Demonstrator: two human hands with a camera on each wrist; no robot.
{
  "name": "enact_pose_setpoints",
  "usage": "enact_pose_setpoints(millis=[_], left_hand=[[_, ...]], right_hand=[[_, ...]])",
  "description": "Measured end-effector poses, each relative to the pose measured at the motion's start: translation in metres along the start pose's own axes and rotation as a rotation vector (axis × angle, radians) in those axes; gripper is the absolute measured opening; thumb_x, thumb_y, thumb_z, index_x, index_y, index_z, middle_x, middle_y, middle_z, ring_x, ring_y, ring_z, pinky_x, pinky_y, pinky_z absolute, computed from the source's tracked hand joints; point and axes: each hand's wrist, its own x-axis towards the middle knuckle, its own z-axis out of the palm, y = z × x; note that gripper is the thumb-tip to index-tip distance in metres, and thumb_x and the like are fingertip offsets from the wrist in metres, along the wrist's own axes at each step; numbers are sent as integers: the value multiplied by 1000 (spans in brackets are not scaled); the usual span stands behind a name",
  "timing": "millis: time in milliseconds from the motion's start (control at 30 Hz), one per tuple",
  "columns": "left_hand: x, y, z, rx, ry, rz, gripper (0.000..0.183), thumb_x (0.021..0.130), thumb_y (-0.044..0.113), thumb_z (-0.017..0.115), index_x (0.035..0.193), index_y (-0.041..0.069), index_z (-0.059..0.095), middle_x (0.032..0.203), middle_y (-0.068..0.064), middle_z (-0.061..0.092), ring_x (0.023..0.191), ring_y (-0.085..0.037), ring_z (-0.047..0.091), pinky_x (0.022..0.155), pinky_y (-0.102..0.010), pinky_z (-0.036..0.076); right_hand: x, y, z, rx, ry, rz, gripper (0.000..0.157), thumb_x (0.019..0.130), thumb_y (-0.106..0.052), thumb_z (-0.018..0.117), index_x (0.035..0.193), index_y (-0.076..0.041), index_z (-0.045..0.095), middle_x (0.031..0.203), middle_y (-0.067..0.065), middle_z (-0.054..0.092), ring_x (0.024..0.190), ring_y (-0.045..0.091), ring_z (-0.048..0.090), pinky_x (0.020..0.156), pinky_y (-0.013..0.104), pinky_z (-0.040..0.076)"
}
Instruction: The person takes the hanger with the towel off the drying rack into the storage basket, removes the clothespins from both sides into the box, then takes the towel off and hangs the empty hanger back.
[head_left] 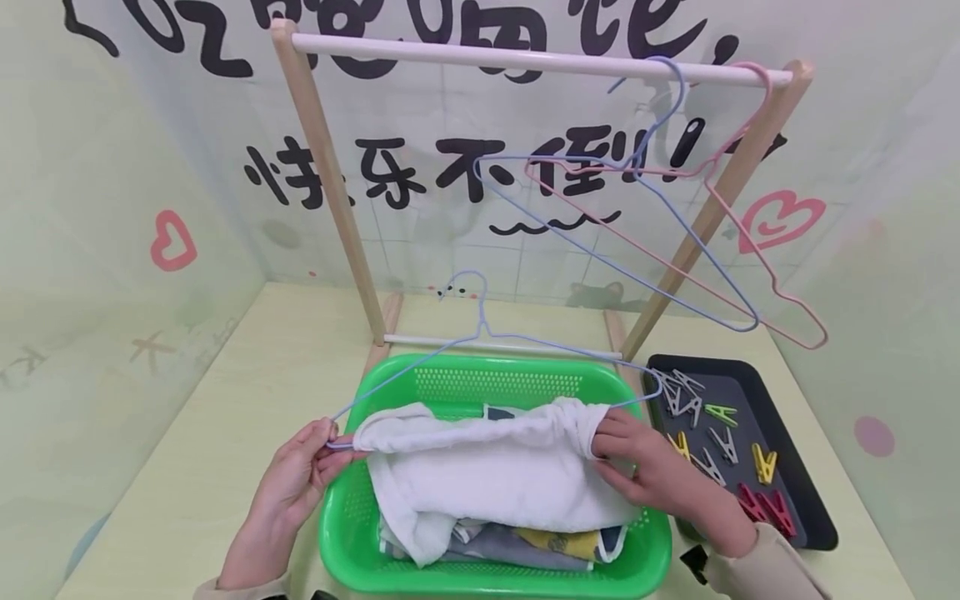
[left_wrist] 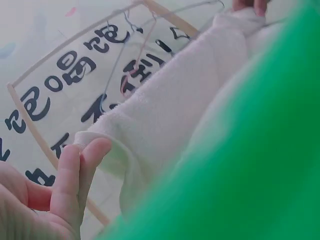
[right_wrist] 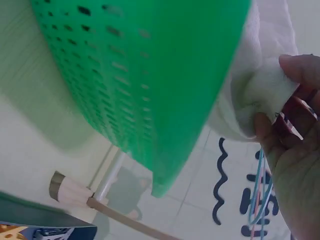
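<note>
My left hand point(head_left: 294, 471) pinches the left end of a thin blue wire hanger point(head_left: 482, 327) between thumb and fingers. A white fluffy cloth point(head_left: 495, 483), much like a towel, hangs in a fold along the lower part of the hanger, over the green basket point(head_left: 495, 587). At the cloth's right edge my right hand point(head_left: 660, 462) pinches the fabric point(right_wrist: 270, 87) between thumb and fingers. The hanger's right end point(head_left: 657, 385) sticks out beyond the cloth, and most of its bottom bar is hidden. In the left wrist view the cloth point(left_wrist: 165, 100) stretches between both hands.
Patterned grey and yellow cloths point(head_left: 517, 546) lie in the basket. Behind it stands a wooden rack point(head_left: 330, 167) with a white top rod point(head_left: 480, 55), where a blue hanger point(head_left: 652, 133) and a pink hanger point(head_left: 750, 225) hang. A black tray point(head_left: 813, 508) at right holds several clothespins point(head_left: 723, 446).
</note>
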Motion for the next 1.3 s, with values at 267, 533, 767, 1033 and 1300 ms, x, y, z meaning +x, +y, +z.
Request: enact_pose_setpoints(millis=[267,533,767,1033,1300], left_hand=[[-2,0,9,-133,-105,5,29,102,13,37,86,0,58,82,-16,70,82,-29,69,74,-23,57],[-1,-3,4,-260,-204,68,34,104,11,27,87,-1,53,89,-22,69,84,-33,68,75,-26,57],[-1,1,-1,-421,-228,101,36,104,9,27,87,-6,55,90,-26,68,86,-35,67,77,-28,57],[-1,7,-14,-466,-174,147,35,102,9,35,82,-9,58,87,-24,69,89,-27,68,78,-25,56],[2,6,-23,-174,-361,58,35,104,16,28,93,2,58,103,-15,69,98,-20,66,90,-26,52]], right_hand=[[17,-17,7,-78,-151,-113,24,86,-7,57,69,-17,44,69,-7,39,75,12,36,68,21,30],[13,-25,-8,89,-184,-21,27,82,0,58,69,-17,42,66,-6,36,82,9,40,72,17,31],[-3,-23,-23,162,-90,5,33,73,8,65,71,-17,42,72,-6,41,85,6,45,69,12,38],[-20,-21,-34,147,47,-4,26,83,2,61,70,-13,44,79,-6,52,89,13,51,79,18,43],[-18,-17,-32,146,143,-47,20,94,-9,52,74,-10,52,85,2,59,94,21,54,90,19,44]])
